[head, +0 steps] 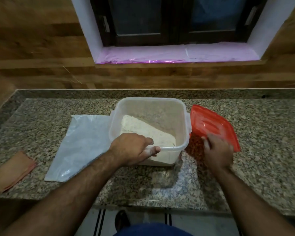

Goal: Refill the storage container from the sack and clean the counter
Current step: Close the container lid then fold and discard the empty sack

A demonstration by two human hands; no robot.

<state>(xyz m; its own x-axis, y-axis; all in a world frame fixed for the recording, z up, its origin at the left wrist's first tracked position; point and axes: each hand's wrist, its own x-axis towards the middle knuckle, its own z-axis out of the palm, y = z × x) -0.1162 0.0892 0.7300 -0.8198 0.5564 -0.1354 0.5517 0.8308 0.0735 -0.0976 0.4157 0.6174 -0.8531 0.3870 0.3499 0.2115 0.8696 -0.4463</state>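
Note:
A clear square storage container stands open in the middle of the granite counter, partly filled with a slanted heap of white flour. My left hand grips its near rim, thumb along the edge. Its red translucent lid leans against the container's right side, one edge raised. My right hand holds the lid's near edge. A flat, empty-looking clear plastic sack lies on the counter just left of the container.
A folded orange-brown cloth lies at the counter's left front. Behind the counter are a wood-panelled wall and a window sill lined with pink foil. The counter's front edge runs near my body.

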